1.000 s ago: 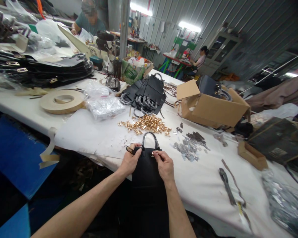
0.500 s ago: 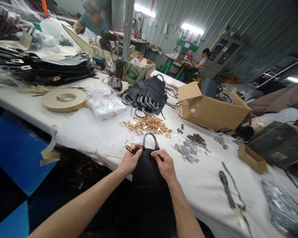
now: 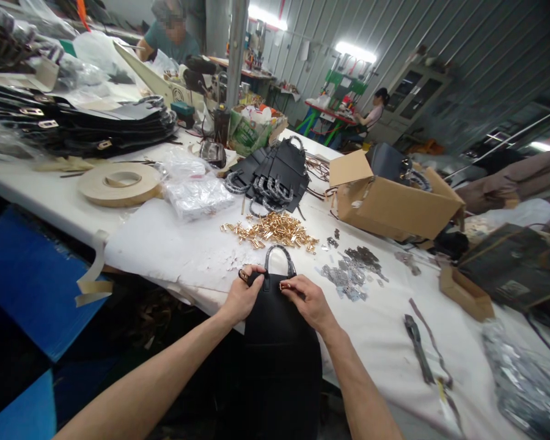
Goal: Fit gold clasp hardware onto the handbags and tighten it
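Observation:
A black leather bag panel [image 3: 275, 321] hangs over the table's front edge, with its arched, film-wrapped handle [image 3: 278, 248] pointing away from me. My left hand [image 3: 242, 297] is closed on the panel's top left edge, thumb on top near the handle's base. A short black strap end with a gold fitting [image 3: 243, 276] sticks out past its fingers. At the top right edge, my right hand [image 3: 309, 304] pinches a small gold metal piece [image 3: 282, 286] against or just above the panel. Fingertips hide most of that piece. Beyond the handle lies a heap of gold fittings [image 3: 277, 229].
To the right are flat metal plates [image 3: 346, 278] and a dark-handled tool [image 3: 418, 349]. Farther back are stacked black panels [image 3: 279, 171], a cardboard box [image 3: 394, 205], a tape roll [image 3: 89, 190] and plastic bags [image 3: 197, 195]. Two people work in the background.
The strap end with the gold fitting at my left hand has turned and sits closer to the fingers. My right forearm has swung outward slightly; the right pinch stays near the same spot.

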Motion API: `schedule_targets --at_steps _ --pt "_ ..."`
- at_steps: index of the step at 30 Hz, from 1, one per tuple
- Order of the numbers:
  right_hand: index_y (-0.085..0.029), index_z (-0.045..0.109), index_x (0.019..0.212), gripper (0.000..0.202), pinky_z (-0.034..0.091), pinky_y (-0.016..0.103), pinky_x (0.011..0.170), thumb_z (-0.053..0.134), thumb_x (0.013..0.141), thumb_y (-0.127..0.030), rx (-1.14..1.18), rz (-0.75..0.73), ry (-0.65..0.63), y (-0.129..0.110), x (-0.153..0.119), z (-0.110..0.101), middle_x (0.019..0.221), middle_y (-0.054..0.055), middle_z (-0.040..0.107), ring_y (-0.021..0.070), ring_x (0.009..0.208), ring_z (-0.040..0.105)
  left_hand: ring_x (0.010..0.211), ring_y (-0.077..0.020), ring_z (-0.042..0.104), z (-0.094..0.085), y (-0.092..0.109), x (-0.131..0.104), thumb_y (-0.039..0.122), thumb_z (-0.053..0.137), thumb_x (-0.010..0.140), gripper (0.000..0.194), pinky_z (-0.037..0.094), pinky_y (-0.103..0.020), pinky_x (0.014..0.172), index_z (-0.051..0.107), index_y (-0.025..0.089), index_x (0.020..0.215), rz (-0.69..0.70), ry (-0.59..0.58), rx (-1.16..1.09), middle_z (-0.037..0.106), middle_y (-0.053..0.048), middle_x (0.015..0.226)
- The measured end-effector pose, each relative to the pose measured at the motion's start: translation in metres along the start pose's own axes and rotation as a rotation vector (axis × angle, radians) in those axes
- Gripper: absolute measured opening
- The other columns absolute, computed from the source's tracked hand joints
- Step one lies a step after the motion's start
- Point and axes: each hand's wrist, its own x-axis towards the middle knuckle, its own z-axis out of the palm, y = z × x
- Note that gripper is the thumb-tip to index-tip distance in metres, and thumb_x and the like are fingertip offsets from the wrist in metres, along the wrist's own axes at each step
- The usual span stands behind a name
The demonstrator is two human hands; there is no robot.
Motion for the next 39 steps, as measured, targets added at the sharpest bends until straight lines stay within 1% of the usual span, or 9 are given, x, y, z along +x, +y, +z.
schedule_targets --at_steps 5,12,18,25,31,33,35,37,39 --pt "-0.025 0.074 0.108 0.015 0.055 0.035 0.084 0.064 0.098 -0.024 -0.069 -0.007 0.001 -0.001 0.001 0.002 0.099 0.006 0.071 0.0216 0.094 0.068 0.076 -0.0162 0.053 -0.001 0.000 -0.001 0.033 0.055 0.095 0.019 0.043 -0.029 0.072 0.062 0.022 0.109 0.033 -0.027 -0.003 0.058 0.002 0.082" --pt "-0.024 0.075 0.099 0.009 0.054 0.031 0.072 0.067 0.094 -0.022 -0.064 0.106 0.033 0.001 0.004 0.011 0.092 0.004 0.071 0.0182 0.079 0.067 0.077 -0.0170 0.054 -0.001 0.005 -0.002 0.033 0.054 0.094 0.018 0.043 -0.029 0.073 0.063 0.023 0.106 0.037 -0.040 0.025 0.061 0.002 0.084" --pt "-0.024 0.074 0.101 0.012 0.055 0.034 0.084 0.065 0.095 -0.020 -0.031 0.020 0.030 0.004 0.004 0.011 0.096 0.005 0.071 0.0206 0.090 0.068 0.076 -0.0174 0.055 0.000 0.008 -0.002 0.033 0.056 0.092 0.018 0.044 -0.029 0.072 0.064 0.023 0.104 -0.008 -0.042 0.001 0.061 0.001 0.081" --pt "-0.026 0.077 0.107 0.016 0.057 0.033 0.083 0.065 0.097 -0.023 -0.058 -0.059 -0.109 0.010 0.012 -0.005 0.097 0.005 0.073 0.0204 0.090 0.070 0.074 -0.0173 0.054 -0.001 0.012 -0.004 0.032 0.056 0.091 0.018 0.043 -0.029 0.068 0.065 0.022 0.103 -0.012 -0.042 -0.006 0.059 0.001 0.079" --pt "-0.027 0.079 0.101 0.012 0.055 0.030 0.078 0.069 0.095 -0.024 -0.096 -0.038 -0.214 0.011 0.022 -0.013 0.093 0.003 0.073 0.0180 0.084 0.070 0.078 -0.0179 0.057 -0.001 0.005 -0.004 0.033 0.054 0.094 0.019 0.045 -0.030 0.073 0.064 0.023 0.107 0.044 -0.060 0.025 0.063 0.001 0.084" --pt "-0.028 0.079 0.105 0.014 0.055 0.030 0.077 0.072 0.094 -0.026 -0.102 -0.005 -0.191 0.008 0.020 -0.013 0.095 0.003 0.073 0.0181 0.084 0.069 0.080 -0.0186 0.058 0.000 0.004 -0.004 0.034 0.053 0.095 0.020 0.046 -0.031 0.075 0.064 0.024 0.109 0.040 -0.043 0.050 0.065 0.001 0.086" --pt "-0.028 0.077 0.109 0.017 0.055 0.031 0.078 0.074 0.092 -0.030 -0.096 0.027 -0.108 0.004 0.015 -0.010 0.098 0.004 0.073 0.0193 0.086 0.069 0.087 -0.0196 0.061 0.000 0.004 -0.004 0.033 0.052 0.096 0.021 0.047 -0.032 0.081 0.063 0.024 0.111 0.057 -0.017 0.064 0.068 0.000 0.093" --pt "-0.027 0.077 0.106 0.015 0.056 0.034 0.083 0.072 0.094 -0.033 -0.069 0.041 -0.006 0.001 0.010 -0.005 0.099 0.005 0.072 0.0211 0.090 0.068 0.095 -0.0205 0.063 0.001 0.005 -0.006 0.032 0.052 0.097 0.021 0.048 -0.033 0.088 0.063 0.024 0.112 0.091 -0.008 0.070 0.070 -0.001 0.101" --pt "-0.026 0.078 0.100 0.013 0.055 0.036 0.088 0.066 0.097 -0.033 -0.035 0.042 0.052 -0.001 0.006 0.000 0.100 0.006 0.072 0.0224 0.094 0.068 0.099 -0.0209 0.064 0.001 0.006 -0.007 0.031 0.052 0.097 0.020 0.048 -0.033 0.090 0.064 0.024 0.113 0.111 -0.013 0.077 0.071 -0.001 0.103"
